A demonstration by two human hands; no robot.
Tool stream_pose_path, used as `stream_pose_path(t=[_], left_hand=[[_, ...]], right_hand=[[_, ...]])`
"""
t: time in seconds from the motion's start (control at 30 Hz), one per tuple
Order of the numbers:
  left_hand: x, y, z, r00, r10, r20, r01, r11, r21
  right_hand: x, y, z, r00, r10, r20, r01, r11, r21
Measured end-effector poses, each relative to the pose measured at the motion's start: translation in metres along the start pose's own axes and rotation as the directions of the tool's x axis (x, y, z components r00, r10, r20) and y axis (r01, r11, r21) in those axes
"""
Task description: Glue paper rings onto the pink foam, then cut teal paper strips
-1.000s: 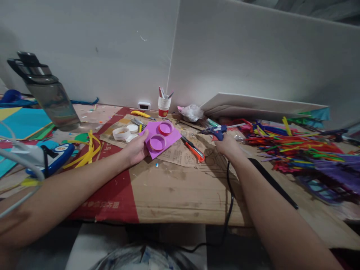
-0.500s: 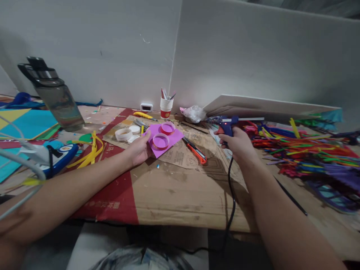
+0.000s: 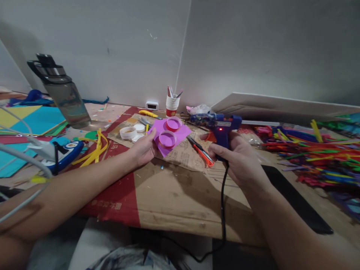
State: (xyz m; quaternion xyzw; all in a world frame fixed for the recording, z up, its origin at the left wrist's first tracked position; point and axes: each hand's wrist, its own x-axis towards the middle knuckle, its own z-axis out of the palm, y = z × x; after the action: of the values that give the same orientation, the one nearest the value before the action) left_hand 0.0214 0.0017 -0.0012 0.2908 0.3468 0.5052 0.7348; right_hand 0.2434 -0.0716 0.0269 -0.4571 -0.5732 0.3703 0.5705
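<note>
My right hand (image 3: 239, 161) is wrapped round the handle of a blue glue gun (image 3: 221, 125), lifted above the table with its nozzle pointing left and a red light glowing. Its black cord (image 3: 223, 202) hangs down over the table edge. My left hand (image 3: 143, 150) grips the near edge of a purple foam sheet (image 3: 181, 133), holding it slightly raised. Two round pink caps (image 3: 167, 139) sit on the sheet, one behind the other.
An orange box cutter (image 3: 204, 153) lies between my hands on flattened cardboard (image 3: 174, 191). White tape rings (image 3: 128, 132), a paper cup of pens (image 3: 172, 105) and a water bottle (image 3: 66, 95) stand behind. Colourful sticks (image 3: 315, 150) pile up at right; a black strip (image 3: 295, 198) lies beside my right arm.
My right hand has lifted the glue gun off the table and brought it left and nearer to me. My left hand keeps hold of the purple sheet.
</note>
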Motion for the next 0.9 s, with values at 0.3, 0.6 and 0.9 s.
stream_pose_path(t=[0.3, 0.6, 0.9], left_hand=[[-0.006, -0.003, 0.001, 0.998, -0.05, 0.049, 0.05, 0.999, -0.007], [-0.008, -0.01, 0.001, 0.997, 0.051, 0.049, -0.047, 0.995, -0.083], [-0.014, -0.011, 0.006, 0.997, 0.028, 0.077, -0.023, 0.998, -0.053]], right_hand=[[-0.01, 0.012, 0.008, 0.985, -0.095, 0.142, 0.142, 0.918, -0.371], [-0.014, 0.011, 0.013, 0.957, -0.21, 0.199, 0.288, 0.75, -0.595], [-0.012, 0.018, 0.016, 0.961, -0.159, 0.229, 0.274, 0.677, -0.683]])
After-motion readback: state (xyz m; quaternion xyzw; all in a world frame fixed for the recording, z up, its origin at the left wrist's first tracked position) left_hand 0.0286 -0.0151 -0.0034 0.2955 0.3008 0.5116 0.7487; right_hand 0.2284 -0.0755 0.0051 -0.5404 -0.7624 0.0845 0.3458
